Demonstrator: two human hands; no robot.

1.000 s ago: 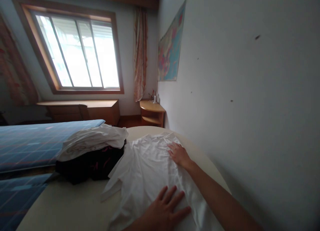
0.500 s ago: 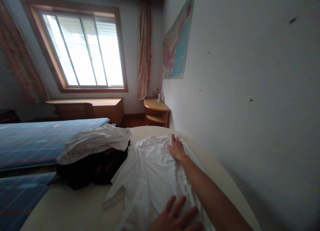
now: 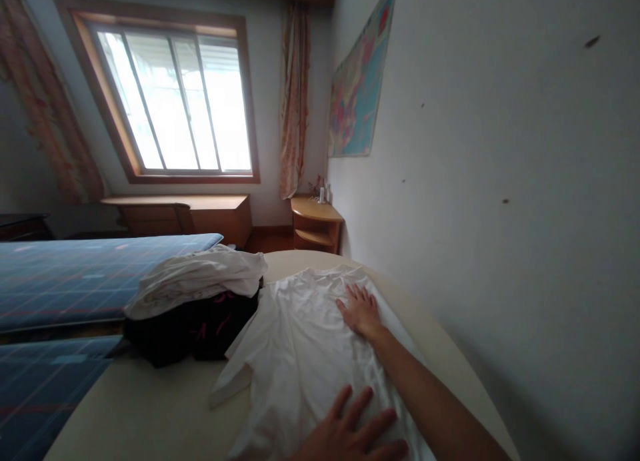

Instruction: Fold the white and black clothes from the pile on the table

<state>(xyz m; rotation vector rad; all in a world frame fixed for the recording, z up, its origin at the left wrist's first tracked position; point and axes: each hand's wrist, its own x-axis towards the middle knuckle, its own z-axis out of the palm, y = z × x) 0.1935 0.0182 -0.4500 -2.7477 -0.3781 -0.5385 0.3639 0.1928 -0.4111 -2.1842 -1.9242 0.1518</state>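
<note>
A white short-sleeved shirt lies spread over a cream round tabletop, its neckline at the far side. One sleeve points toward the near left. My right hand rests flat on the shirt's upper right part, palm down, fingers stretched out. Lower down, at the bottom edge of the view, my left hand is over the same shirt with its fingers spread. Neither hand grips the cloth. Part of the left hand and the shirt's near end are cut off by the frame.
A heap of clothes sits left of the shirt: crumpled white cloth on top of black cloth. Beyond it is a blue plaid mattress. The wall rises along the right. A corner shelf and desk stand behind.
My right hand has slid a short way over the shirt, back from the neckline toward me. My left hand has barely moved. The view has shifted slightly.
</note>
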